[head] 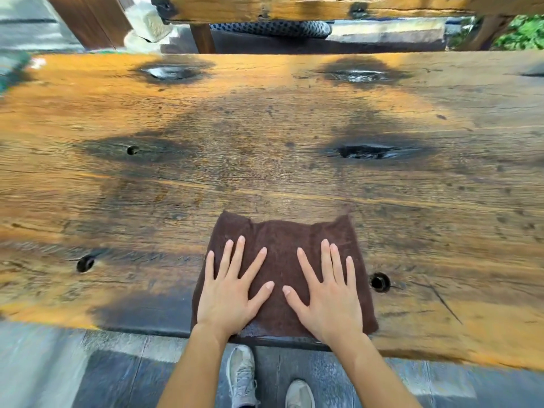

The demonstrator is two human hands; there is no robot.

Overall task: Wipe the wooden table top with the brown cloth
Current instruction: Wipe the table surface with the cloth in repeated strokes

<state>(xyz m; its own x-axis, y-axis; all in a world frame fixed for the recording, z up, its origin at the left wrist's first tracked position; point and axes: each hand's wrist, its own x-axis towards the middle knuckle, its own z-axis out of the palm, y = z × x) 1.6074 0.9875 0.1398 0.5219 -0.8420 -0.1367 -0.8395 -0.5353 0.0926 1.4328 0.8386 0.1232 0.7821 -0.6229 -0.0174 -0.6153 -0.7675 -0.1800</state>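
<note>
A brown cloth [282,234] lies spread flat on the wooden table top [265,136], close to the near edge. My left hand [231,290] presses flat on the cloth's left half, fingers straight and spread. On the right half, my right hand [328,293] lies the same way. The thumbs nearly meet in the middle. The wood is orange-brown with dark patches.
Several knot holes mark the table, among them one hole [379,281] just right of the cloth and another hole [85,263] to the left. A second wooden beam [294,7] runs behind the table. My shoes [241,375] stand on grey paving below the near edge.
</note>
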